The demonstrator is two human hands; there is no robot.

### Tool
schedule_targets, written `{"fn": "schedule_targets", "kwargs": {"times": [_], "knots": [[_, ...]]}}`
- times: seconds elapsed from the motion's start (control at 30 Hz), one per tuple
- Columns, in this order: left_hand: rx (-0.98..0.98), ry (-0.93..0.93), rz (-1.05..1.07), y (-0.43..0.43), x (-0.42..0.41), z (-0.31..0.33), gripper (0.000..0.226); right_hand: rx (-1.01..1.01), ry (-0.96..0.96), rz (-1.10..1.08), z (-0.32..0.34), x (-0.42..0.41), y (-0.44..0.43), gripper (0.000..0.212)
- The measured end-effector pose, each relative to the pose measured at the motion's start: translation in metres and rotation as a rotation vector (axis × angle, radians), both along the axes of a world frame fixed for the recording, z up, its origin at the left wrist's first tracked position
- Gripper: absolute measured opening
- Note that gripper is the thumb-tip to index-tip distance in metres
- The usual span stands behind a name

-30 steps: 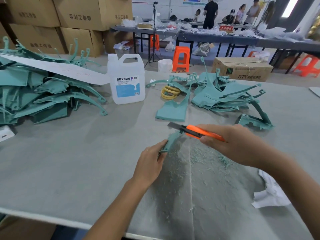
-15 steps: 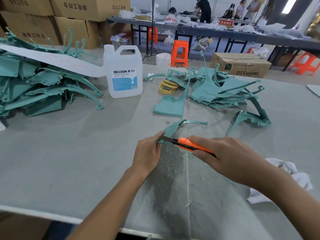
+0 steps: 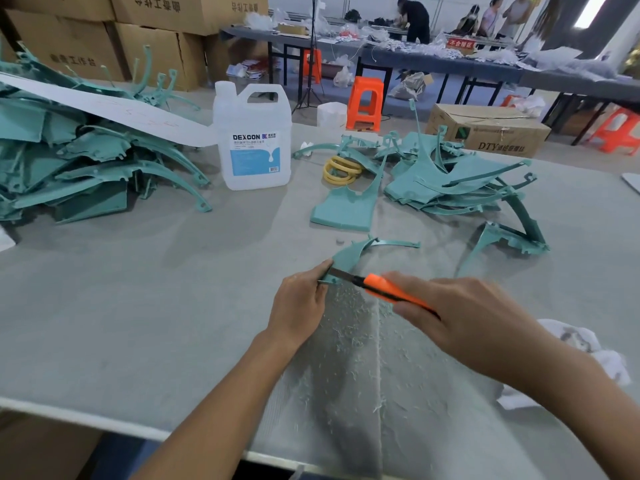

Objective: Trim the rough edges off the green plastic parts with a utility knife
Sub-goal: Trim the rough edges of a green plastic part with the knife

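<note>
Found green part (image 3: pixel 349 258) near the middle of the desk (image 3: pixel 138 306), toward its front edge, pinched at its near end by left hand (image 3: pixel 298 306), fingers curled round it. Noted right hand (image 3: pixel 460 317) wrapped tight round orange knife (image 3: pixel 384 289), blade laid against the part just beside the left fingertips. Compared with a second ago: saw blade drawn from the part's far end back to the near end. Judged this edge pass nearly done. Logged shavings (image 3: pixel 346 327) scattered below. Flagged risk: blade close to left thumb.
</note>
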State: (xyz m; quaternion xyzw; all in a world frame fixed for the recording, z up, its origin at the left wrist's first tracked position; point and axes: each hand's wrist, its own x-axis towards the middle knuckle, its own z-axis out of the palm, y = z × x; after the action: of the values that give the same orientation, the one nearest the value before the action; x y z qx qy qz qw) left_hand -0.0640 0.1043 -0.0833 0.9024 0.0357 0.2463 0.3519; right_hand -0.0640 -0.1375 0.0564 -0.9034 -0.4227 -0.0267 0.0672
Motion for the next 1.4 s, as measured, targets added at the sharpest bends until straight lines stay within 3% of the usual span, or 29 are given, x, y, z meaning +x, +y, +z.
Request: {"fn": "schedule_targets", "kwargs": {"times": [0.13, 0.27, 0.43, 0.5, 0.57, 0.67, 0.77, 0.87, 0.97, 1.07, 1.13, 1.23, 1.3, 1.37, 1.4], "knots": [[0.023, 0.016, 0.001, 0.0, 0.001, -0.002, 0.048, 0.099, -0.086, -0.093, 0.003, 0.013, -0.008, 0.051], [0.022, -0.005, 0.021, 0.001, 0.002, -0.002, 0.046, 0.103, 0.046, -0.002, -0.005, 0.011, -0.008, 0.04], [-0.113, 0.083, 0.034, 0.005, 0.001, 0.0, 0.024, 0.421, 0.098, -0.371, -0.006, 0.036, -0.014, 0.029], [-0.237, 0.1, 0.08, 0.004, -0.001, 0.006, 0.023, 0.568, 0.193, -0.442, -0.018, 0.035, -0.012, 0.036], [-0.508, 0.087, 0.095, 0.0, -0.003, 0.017, 0.019, 0.766, 0.304, -0.475, -0.03, 0.031, -0.006, 0.032], [-1.057, 0.1, -0.107, -0.008, -0.013, 0.042, 0.01, 1.055, 0.51, -0.476, -0.044, 0.028, 0.008, 0.034], [-1.27, 0.199, -0.364, -0.018, -0.027, 0.06, 0.024, 1.153, 0.711, -0.421, -0.049, 0.026, 0.027, 0.04], [-1.238, 0.295, -0.511, -0.025, -0.038, 0.067, 0.03, 1.287, 0.809, -0.421, -0.044, 0.025, 0.046, 0.029], [-1.176, 0.362, -0.555, -0.017, -0.045, 0.065, 0.031, 1.387, 0.769, -0.496, -0.036, 0.026, 0.053, 0.027], [-0.942, 0.383, -0.401, -0.005, -0.05, 0.061, 0.021, 1.439, 0.753, -0.516, -0.023, 0.031, 0.044, 0.026], [-0.815, 0.332, -0.213, 0.002, -0.051, 0.061, 0.01, 1.463, 0.85, -0.488, -0.017, 0.033, 0.037, 0.026], [-0.528, 0.196, 0.019, 0.016, -0.051, 0.067, 0.041, 1.426, 1.069, -0.457, -0.017, 0.031, 0.033, 0.024], [-0.371, 0.071, -0.006, 0.022, -0.052, 0.081, 0.032, 1.372, 1.266, -0.452, -0.018, 0.028, 0.034, 0.023], [-0.204, 0.002, -0.113, 0.021, -0.054, 0.096, 0.081, 1.313, 1.457, -0.458, -0.019, 0.024, 0.035, 0.022], [-0.074, -0.064, -0.154, 0.019, -0.056, 0.104, 0.086, 1.297, 1.54, -0.462, -0.02, 0.022, 0.036, 0.021]]}}
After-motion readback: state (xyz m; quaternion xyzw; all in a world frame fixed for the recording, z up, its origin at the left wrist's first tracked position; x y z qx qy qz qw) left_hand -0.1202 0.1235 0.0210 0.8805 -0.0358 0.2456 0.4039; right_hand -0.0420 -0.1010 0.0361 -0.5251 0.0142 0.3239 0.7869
